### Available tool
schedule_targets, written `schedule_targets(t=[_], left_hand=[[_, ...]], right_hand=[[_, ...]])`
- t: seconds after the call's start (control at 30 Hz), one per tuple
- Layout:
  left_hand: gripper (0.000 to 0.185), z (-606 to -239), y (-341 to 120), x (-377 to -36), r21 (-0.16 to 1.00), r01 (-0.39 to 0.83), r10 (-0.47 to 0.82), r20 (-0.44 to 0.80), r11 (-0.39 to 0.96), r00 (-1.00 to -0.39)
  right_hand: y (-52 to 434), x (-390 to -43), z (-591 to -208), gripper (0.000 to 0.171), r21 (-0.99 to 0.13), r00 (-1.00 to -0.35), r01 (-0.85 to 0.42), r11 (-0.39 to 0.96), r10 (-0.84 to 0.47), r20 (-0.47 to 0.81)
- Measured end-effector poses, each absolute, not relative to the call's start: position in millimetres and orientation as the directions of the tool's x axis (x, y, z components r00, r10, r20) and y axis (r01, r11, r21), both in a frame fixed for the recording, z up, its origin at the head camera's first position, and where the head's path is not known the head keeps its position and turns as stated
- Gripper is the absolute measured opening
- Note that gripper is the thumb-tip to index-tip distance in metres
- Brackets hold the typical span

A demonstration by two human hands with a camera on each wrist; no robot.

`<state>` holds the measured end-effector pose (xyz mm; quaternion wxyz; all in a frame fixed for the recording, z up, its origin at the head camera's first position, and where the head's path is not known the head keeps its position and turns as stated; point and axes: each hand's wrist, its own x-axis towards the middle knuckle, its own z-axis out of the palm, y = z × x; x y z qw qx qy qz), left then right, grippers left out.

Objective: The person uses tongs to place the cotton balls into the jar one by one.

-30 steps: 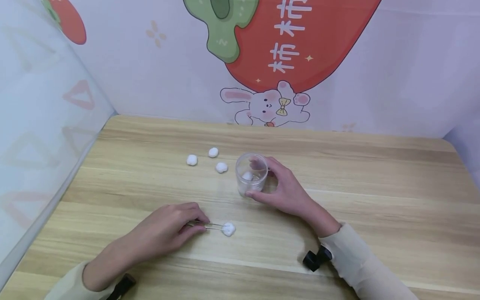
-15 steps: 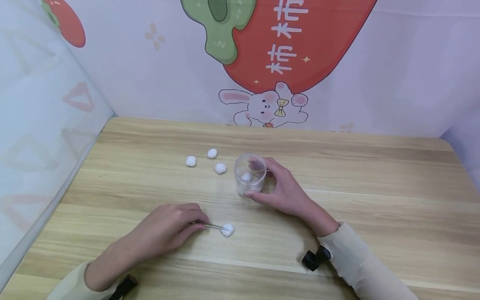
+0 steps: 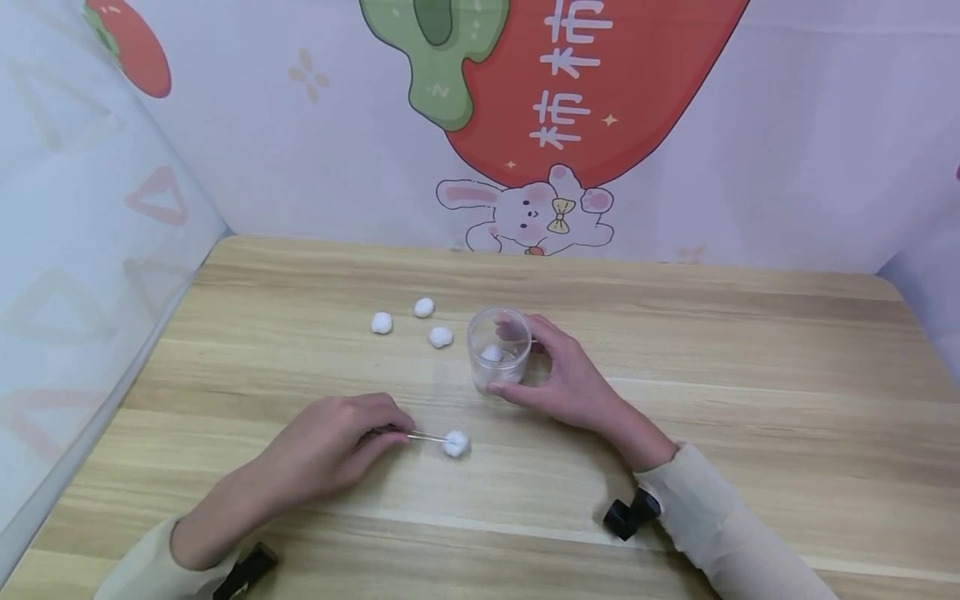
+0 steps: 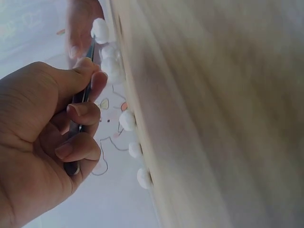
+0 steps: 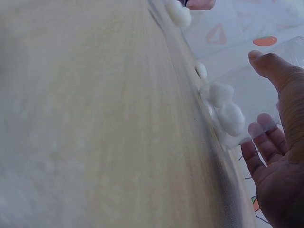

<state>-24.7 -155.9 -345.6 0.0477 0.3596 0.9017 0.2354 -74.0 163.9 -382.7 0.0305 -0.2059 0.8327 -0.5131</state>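
Note:
My left hand [image 3: 333, 442] pinches a pair of tweezers [image 3: 426, 437], whose tips grip a white cotton ball [image 3: 455, 444]. In the left wrist view that ball appears slightly off the wooden table. My right hand [image 3: 573, 379] holds a clear plastic cup [image 3: 480, 367] standing upright, thumb on the near side and fingers round the far right. Cotton balls [image 5: 230, 118] lie at the bottom of the cup; two show in the right wrist view. The tweezers' rear end is hidden by my left hand in the head view.
Three loose cotton balls [image 3: 440, 337] lie on the wooden table [image 3: 750, 375], left of the cup and beyond my left hand. A printed cloth [image 3: 712, 167] hangs along the table's back edge, and another [image 3: 75, 292] along the left side.
The tweezer tips, apart a second ago, have closed on the cotton ball. My left hand has then moved it a little up and away from me. The right hand and cup stay put.

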Motion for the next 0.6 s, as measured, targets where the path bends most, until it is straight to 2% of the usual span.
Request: schedule_targets(t=[0.43, 0.6], left_hand=[[0.014, -340.1, -159.5, -33.8, 0.553, 0.575, 0.598, 0.164, 0.603, -0.785], [0.019, -335.8, -158.8, -37.8, 0.563, 0.590, 0.591, 0.209, 0.579, -0.779]], right_hand=[[163.0, -74.3, -383.8, 0.075, -0.869, -0.915, -0.303, 0.392, -0.374, 0.150], [162.7, -74.6, -382.7, 0.075, -0.867, -0.915, -0.306, 0.394, -0.373, 0.153]])
